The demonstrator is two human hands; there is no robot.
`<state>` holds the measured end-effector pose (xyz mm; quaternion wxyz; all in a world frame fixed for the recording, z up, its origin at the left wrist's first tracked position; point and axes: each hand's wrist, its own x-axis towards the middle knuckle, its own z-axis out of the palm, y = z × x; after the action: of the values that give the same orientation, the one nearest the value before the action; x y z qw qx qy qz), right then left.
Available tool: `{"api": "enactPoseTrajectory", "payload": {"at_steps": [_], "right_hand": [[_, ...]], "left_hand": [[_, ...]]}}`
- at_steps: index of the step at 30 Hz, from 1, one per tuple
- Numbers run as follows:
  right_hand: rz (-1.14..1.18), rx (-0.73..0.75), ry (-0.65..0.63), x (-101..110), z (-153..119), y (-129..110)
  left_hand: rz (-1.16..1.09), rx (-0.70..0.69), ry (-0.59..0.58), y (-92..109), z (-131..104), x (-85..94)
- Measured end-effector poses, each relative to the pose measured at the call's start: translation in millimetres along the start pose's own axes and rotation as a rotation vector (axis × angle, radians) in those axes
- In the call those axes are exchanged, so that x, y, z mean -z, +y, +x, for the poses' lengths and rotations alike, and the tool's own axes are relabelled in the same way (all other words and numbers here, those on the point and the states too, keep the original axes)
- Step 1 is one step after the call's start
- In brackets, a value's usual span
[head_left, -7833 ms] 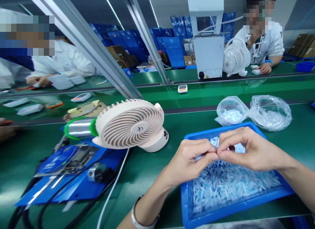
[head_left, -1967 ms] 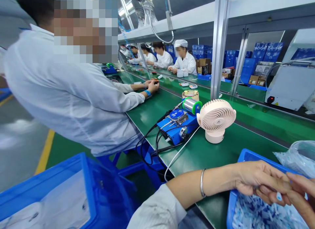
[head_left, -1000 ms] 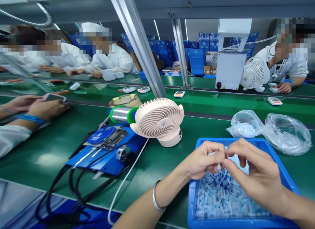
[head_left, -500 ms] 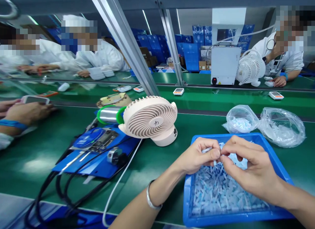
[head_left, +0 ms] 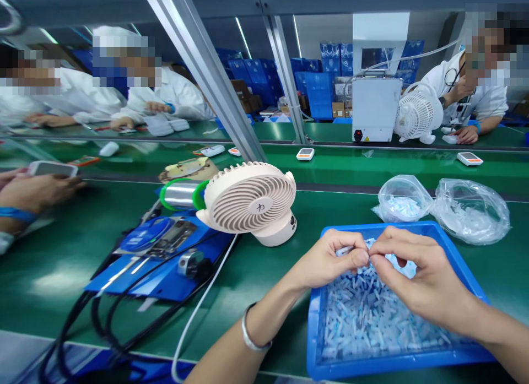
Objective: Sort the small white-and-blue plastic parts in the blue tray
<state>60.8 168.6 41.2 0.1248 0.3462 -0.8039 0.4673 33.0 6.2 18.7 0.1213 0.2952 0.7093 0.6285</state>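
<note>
Both hands meet over a blue plastic tray [head_left: 316, 340] that is full of small, flat, pale blue and whitish strips [head_left: 363, 323]. My left hand [head_left: 336, 257] is pinched, thumb against the fingers, above the tray's far left part. Facing it, my right hand [head_left: 417, 274] pinches too, its fingertips touching those of my left hand. What sits between the fingertips is hidden or too small to name. Behind the tray stand two clear plastic bags, one with pale blue pieces [head_left: 403, 199] and one with whitish pieces [head_left: 473, 210].
A cream desk fan [head_left: 256, 202] stands left of the tray, its white cable running toward me. Further left are a solder wire spool [head_left: 182, 194] and a blue board with tools [head_left: 161, 257]. White devices [head_left: 306, 154] lie on the green belt. Co-workers sit opposite; another's hands [head_left: 37, 194] are at left.
My hands stay pinched together over the tray; a pale strip seen below my left fingertips no longer shows. The devices on the belt have shifted right. A co-worker opposite has moved their hands.
</note>
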Motion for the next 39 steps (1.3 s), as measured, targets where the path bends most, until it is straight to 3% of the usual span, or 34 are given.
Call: {"api": "enactPoseTrajectory", "payload": {"at_steps": [7, 24, 33, 36, 39], "right_hand": [[0.080, -0.240, -0.179, 9.4, 7.0, -3.9], [0.131, -0.215, -0.307, 10.7, 11.0, 3.4], [0.321, -0.433, -0.347, -1.7, 10.7, 10.6], [0.181, -0.480, -0.360, -13.4, 9.6, 25.4], [-0.158, -0.389, -0.352, -23.4, 8.7, 40.5]], "left_hand": [[0.276, -0.144, -0.005, 6.6, -3.1, 3.3], [0.368, -0.136, -0.031, 8.2, -2.3, 2.7], [0.361, -0.151, 0.037, 7.4, -4.6, 2.4], [0.364, -0.128, 0.128, 10.5, -5.1, 4.6], [0.338, -0.083, 0.206, 11.0, -3.8, 7.4]]}}
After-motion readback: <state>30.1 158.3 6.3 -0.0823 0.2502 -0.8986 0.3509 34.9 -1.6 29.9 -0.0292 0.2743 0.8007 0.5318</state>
